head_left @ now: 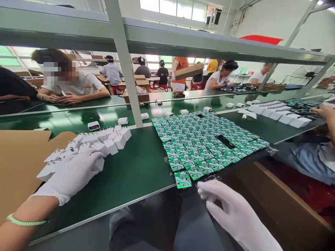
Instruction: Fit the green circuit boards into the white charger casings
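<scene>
My left hand (pixel 70 174), in a white glove, lies palm down over a pile of white charger housings (pixel 104 141) at the table's left; its fingers are curved over several housings, and I cannot see whether it grips one. My right hand (pixel 230 209), also gloved, hangs below the table's front edge with fingers spread, its fingertips just under a loose green circuit board (pixel 182 179). A large sheet of several green circuit boards (pixel 206 143) covers the middle of the green table (pixel 136 167).
Flat brown cardboard (pixel 15 164) lies at the left. A grey upright post (pixel 125 66) and shelf stand ahead. More white housings (pixel 277 115) sit at the right by another person's arm (pixel 327 115). Other people sit across the bench. A brown box edge (pixel 282 195) is at lower right.
</scene>
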{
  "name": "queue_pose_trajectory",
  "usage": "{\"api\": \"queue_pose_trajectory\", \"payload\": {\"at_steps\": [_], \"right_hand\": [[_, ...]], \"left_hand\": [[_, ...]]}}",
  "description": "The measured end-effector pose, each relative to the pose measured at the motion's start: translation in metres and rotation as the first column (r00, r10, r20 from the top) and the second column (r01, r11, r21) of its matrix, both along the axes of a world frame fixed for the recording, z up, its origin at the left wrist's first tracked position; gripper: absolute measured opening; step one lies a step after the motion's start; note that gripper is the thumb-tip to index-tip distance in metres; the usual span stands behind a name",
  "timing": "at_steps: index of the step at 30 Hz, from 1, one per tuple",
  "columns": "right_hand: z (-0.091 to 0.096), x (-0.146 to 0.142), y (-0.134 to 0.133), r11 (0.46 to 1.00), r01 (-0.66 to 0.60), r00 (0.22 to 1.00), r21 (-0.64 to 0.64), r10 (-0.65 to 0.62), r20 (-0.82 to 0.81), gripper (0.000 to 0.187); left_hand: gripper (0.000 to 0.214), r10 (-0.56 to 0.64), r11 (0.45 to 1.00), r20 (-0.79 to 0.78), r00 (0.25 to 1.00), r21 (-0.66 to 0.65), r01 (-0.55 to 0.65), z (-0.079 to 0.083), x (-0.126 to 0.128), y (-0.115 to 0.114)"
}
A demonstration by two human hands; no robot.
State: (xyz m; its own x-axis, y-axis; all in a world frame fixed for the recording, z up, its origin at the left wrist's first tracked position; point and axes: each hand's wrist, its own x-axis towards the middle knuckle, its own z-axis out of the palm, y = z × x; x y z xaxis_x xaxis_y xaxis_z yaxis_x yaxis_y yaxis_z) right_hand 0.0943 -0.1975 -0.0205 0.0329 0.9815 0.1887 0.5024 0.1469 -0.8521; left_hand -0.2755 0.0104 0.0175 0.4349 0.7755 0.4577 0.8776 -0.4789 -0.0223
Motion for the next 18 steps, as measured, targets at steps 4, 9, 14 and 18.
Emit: {"api": "queue_pose_trajectory", "payload": {"at_steps": [4,9,14,18], "right_hand": [[0.011,-0.004,0.029,0.981,-0.054,0.859,0.184,-0.049,0.509,0.053],[0.022,-0.014,0.071,0.943,-0.322,0.617,0.087,0.139,0.775,0.048],[0.025,-0.020,0.088,0.890,-0.454,0.399,-0.043,0.246,0.884,0.032],[0.031,-0.015,0.086,0.882,-0.464,0.446,-0.083,0.314,0.838,0.040]], "left_hand": [[0.021,0.028,0.996,-0.330,0.944,0.085,0.000,0.000,0.000,-0.004],[0.037,0.013,0.993,-0.129,0.992,0.120,0.003,0.002,0.018,-0.038],[0.045,-0.163,0.986,0.218,0.962,0.065,0.152,-0.019,0.050,-0.093],[0.047,-0.056,0.985,0.483,0.874,-0.119,0.128,-0.038,0.075,-0.127]]}}
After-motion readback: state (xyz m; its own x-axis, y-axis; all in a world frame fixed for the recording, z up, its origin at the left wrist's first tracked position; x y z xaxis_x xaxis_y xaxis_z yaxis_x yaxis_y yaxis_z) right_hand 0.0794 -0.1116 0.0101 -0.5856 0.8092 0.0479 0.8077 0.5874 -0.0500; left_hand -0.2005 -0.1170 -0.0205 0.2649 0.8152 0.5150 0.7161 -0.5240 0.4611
